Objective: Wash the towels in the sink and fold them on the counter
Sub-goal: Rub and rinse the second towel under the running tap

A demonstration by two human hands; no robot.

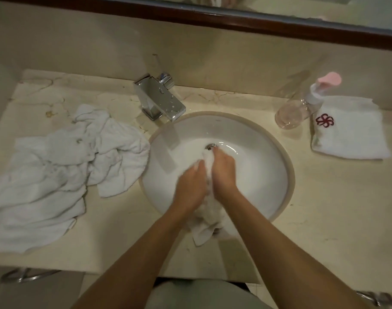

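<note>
White terry towel (pixel 207 219), wet and bunched, sits inside the round white ceramic sink (pixel 253 175), pressed between a person's two bare hands above the basin's near wall; its loose end trails down over the near rim toward the person. Left hand (pixel 190 184) and right hand (pixel 224 172) face each other, palms inward, fingers pointing toward the drain, with the cloth squeezed between them and a knot of it showing at the fingertips. Both hands are blurred, and whether the fingers curl around the cloth or lie flat against it cannot be told. A chrome drain (pixel 210 146) shows just beyond the fingertips. A square chrome faucet (pixel 159 98) stands at the sink's far left edge, its spout reaching over the rim. On the beige marble surface (pixel 324 208), left of the sink, lies a crumpled heap of white towels (pixel 63 172), one edge touching the rim of the basin. To the right, well apart from the sink, rests a folded white towel with a dark red embroidered emblem (pixel 351 132). Just beside it, at its left edge, stands a clear plastic pump bottle with a pink top (pixel 302 105). A dark wooden mirror frame (pixel 213 18) runs along the wall above.
</note>
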